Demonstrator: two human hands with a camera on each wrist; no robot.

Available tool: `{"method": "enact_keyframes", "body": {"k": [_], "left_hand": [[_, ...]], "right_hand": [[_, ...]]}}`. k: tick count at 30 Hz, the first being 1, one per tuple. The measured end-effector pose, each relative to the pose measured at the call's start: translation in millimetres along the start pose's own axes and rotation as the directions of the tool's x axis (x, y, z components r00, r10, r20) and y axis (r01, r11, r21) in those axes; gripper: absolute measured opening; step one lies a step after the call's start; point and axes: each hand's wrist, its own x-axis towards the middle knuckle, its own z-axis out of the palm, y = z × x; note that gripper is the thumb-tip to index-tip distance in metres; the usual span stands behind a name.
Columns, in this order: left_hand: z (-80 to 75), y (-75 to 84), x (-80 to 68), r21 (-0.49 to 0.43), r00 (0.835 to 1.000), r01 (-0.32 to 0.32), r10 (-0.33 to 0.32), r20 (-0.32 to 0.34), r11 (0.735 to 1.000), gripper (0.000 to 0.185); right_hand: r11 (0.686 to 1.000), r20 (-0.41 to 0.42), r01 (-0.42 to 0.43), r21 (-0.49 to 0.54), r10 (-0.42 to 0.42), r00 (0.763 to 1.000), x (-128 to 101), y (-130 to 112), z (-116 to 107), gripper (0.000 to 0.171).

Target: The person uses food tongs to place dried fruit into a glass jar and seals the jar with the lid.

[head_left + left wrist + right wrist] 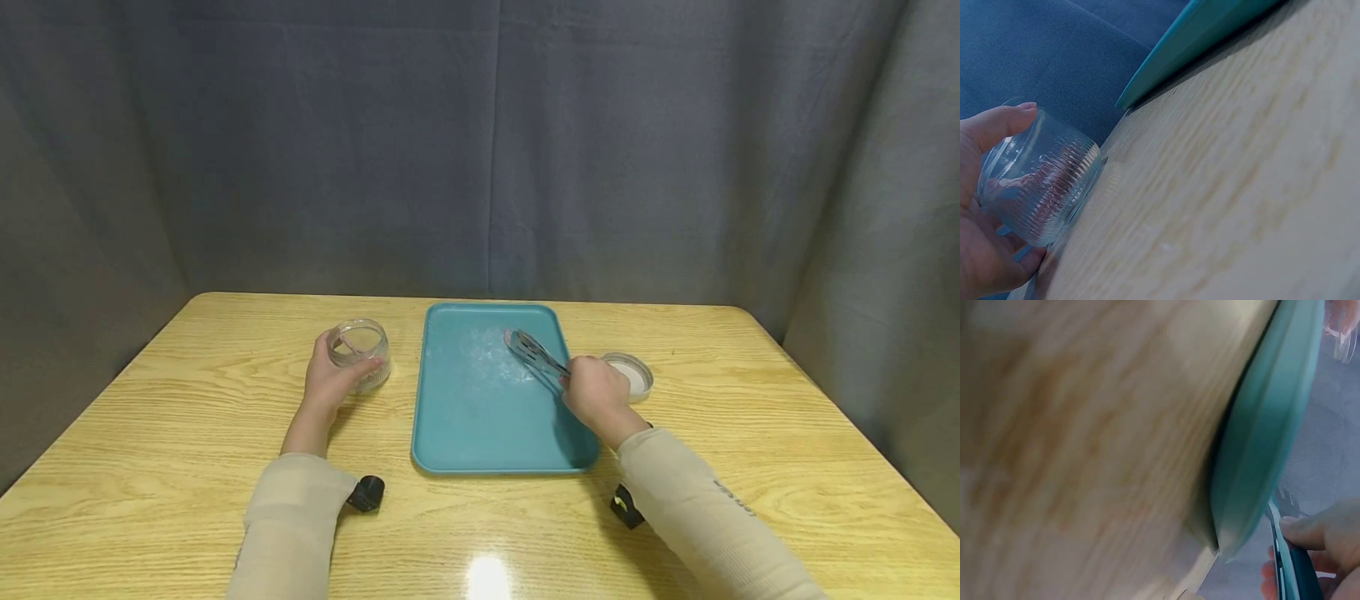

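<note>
Head view showed the fingers (pixel 369 364) of the left hand (pixel 330 383) curled round a clear ribbed glass jar (pixel 362 352), thumb on one side and fingertips on the other. The jar sat on the wooden tabletop (pixel 187 417), just left of a teal tray (pixel 480 417) and apart from its edge. From the left wrist view the jar (pixel 1044 187) lay cupped in the palm, its base against the tabletop (pixel 1241 187), with the tray's rim (pixel 1185 47) further off.

The right hand (pixel 596 392) was closed round the handle of a pair of metal tongs (pixel 534 354), fingers clamped on it. The tongs reached up and left over the tray, their tips above a pale, powdery patch (pixel 487 350) on the tray's surface; whether the tips touched it could not be told. In the right wrist view, blurred, a thumb (pixel 1310 528) pressed on the tongs' dark handle (pixel 1304 572) beside the tray's edge (pixel 1266 437).

Just right of that hand, on the tabletop, a round lid (pixel 633 375) lay flat, near the tray's right side. Both sleeves were beige, each with a small black device at the wrist (pixel 366 492). A grey curtain (pixel 480 142) hung behind the tabletop.
</note>
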Motion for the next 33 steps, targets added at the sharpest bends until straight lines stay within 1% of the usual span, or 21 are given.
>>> {"method": "enact_keyframes", "body": {"k": [4, 7, 11, 15, 17, 21, 25, 29, 33], "left_hand": [[-0.1, -0.4, 0.3, 0.000, 1.000, 0.003, -0.003, -0.002, 1.000, 0.090], [-0.3, 0.1, -0.1, -0.003, 1.000, 0.002, -0.002, -0.001, 1.000, 0.090], [-0.7, 2.1, -0.7, -0.011, 1.000, -0.002, 0.002, 0.005, 1.000, 0.091], [-0.8, 3.2, -0.7, -0.009, 1.000, -0.002, 0.002, 0.010, 1.000, 0.091], [-0.7, 3.2, -0.8, -0.010, 1.000, -0.001, 0.001, 0.011, 1.000, 0.091], [-0.6, 2.8, -1.6, -0.008, 1.000, -0.004, 0.004, 0.007, 1.000, 0.090], [-0.1, 1.9, -1.8, 0.002, 1.000, -0.008, 0.008, 0.000, 1.000, 0.090], [0.8, 1.3, -1.4, 0.008, 1.000, -0.005, 0.005, -0.003, 1.000, 0.090], [1.2, 0.5, -0.6, 0.003, 1.000, -0.009, 0.009, -0.005, 1.000, 0.090]], "right_hand": [[1.000, 0.003, 0.004, 0.011, -0.004, 1.000, -1.2, 2.3, -1.1, 0.019], [1.000, 0.004, 0.004, 0.026, -0.004, 1.000, -2.1, 5.1, -2.0, 0.016], [0.999, -0.015, 0.024, 0.034, -0.024, 1.000, -3.0, 9.3, -4.2, 0.013], [0.998, -0.046, 0.053, 0.019, -0.052, 0.998, -3.8, 12.3, -7.6, 0.012], [0.999, -0.057, 0.053, 0.009, -0.052, 0.997, -4.0, 13.1, -9.8, 0.012], [0.999, -0.053, 0.043, -0.001, -0.043, 0.998, -3.8, 13.2, -14.5, 0.013], [0.999, -0.047, 0.033, 0.010, -0.033, 0.998, -4.2, 12.4, -19.8, 0.013], [0.997, -0.086, 0.061, 0.047, -0.057, 0.995, -4.3, 12.0, -26.0, 0.012], [0.994, -0.156, 0.091, 0.061, -0.080, 0.985, -2.0, 11.0, -33.8, 0.013]]}}
